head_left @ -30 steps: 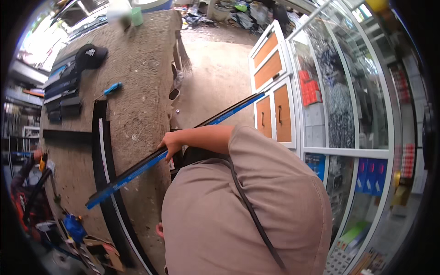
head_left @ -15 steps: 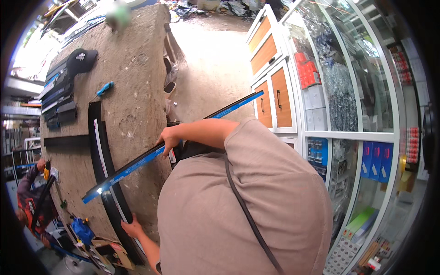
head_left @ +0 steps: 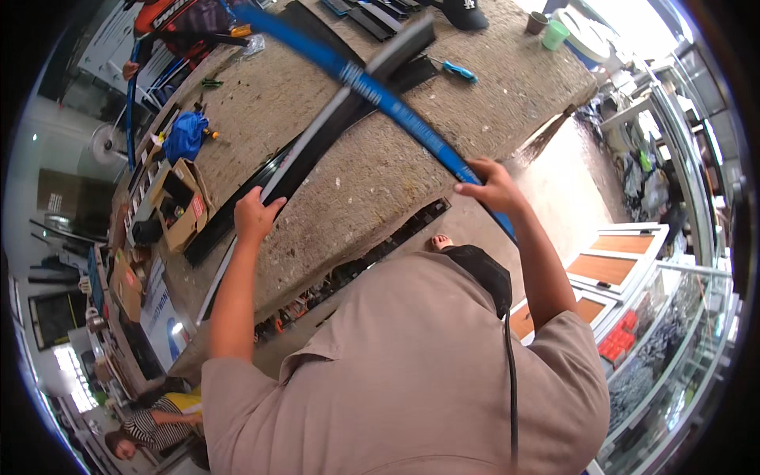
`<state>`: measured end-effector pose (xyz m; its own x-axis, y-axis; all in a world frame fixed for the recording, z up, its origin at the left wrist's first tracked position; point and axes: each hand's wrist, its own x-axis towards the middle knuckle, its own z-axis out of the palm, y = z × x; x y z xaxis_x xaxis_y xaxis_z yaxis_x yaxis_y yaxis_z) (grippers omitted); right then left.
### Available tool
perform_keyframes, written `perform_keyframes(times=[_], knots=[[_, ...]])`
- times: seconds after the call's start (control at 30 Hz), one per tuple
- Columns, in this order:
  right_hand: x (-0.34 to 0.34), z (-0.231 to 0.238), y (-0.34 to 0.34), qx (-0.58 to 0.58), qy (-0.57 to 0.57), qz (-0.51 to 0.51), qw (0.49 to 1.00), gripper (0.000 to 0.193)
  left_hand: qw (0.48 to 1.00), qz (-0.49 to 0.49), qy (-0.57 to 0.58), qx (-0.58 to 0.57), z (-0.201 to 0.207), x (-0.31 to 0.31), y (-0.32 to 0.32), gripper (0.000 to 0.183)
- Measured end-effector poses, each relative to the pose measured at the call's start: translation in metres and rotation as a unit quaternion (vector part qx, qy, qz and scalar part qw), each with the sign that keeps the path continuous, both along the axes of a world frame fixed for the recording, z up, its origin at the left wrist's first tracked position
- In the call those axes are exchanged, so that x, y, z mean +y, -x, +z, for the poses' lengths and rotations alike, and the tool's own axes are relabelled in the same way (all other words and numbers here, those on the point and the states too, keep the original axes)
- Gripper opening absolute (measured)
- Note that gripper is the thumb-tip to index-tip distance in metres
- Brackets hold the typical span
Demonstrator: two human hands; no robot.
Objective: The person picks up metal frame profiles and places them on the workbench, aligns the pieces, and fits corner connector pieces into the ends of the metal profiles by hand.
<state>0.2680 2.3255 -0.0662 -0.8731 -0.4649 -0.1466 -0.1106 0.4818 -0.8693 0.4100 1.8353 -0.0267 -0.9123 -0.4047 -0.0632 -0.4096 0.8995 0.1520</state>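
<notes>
My right hand [head_left: 494, 188] is closed around a long bar with a blue face [head_left: 408, 120], which slants up to the far left. It crosses above a long black profile with a pale strip [head_left: 317, 131]. Near the table's front edge, my left hand [head_left: 255, 217] grips that black profile, thumb on one side. The far end of the profile is blurred and looks raised off the table. Under it lie more black profiles [head_left: 237, 194], partly covered.
On the rough table [head_left: 356, 206] are a blue-handled screwdriver [head_left: 459, 72], a dark cap [head_left: 465, 13], a blue bag [head_left: 185, 136] and an open cardboard box [head_left: 186, 206]. A co-worker [head_left: 190, 28] stands beyond the far left edge. Another person [head_left: 154, 423] is at lower left. Glass cabinets [head_left: 673, 340] stand right.
My view and body have turned left toward the table. The blue bar, in my right hand, now crosses farther along the black profile, which my left hand has shifted.
</notes>
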Motion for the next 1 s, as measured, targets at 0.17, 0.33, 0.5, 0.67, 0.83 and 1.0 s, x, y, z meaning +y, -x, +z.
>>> perform_keyframes(times=[0.17,0.33,0.5,0.67,0.83,1.0], knots=[[0.01,0.086,0.025,0.087,0.056,-0.072,0.992,0.044,0.967,-0.029,-0.16,0.194,0.065,0.024,-0.016,0.046],[0.012,0.168,0.052,0.266,0.174,-0.207,0.925,0.038,0.968,0.001,-0.136,0.211,0.146,0.051,-0.013,0.049],[0.016,0.213,0.08,0.128,0.434,-0.185,0.873,0.037,0.943,-0.003,-0.161,0.291,0.182,0.043,-0.01,0.056],[-0.006,0.271,0.071,0.074,0.584,-0.191,0.785,0.048,0.942,-0.059,-0.221,0.245,0.227,0.06,0.023,0.057],[-0.071,0.254,0.045,0.032,0.599,-0.197,0.775,0.05,0.934,-0.135,-0.241,0.228,0.207,0.071,0.022,0.054],[-0.127,0.206,0.024,-0.074,0.607,-0.151,0.777,0.048,0.907,-0.147,-0.358,0.164,0.179,0.092,0.014,0.047]])
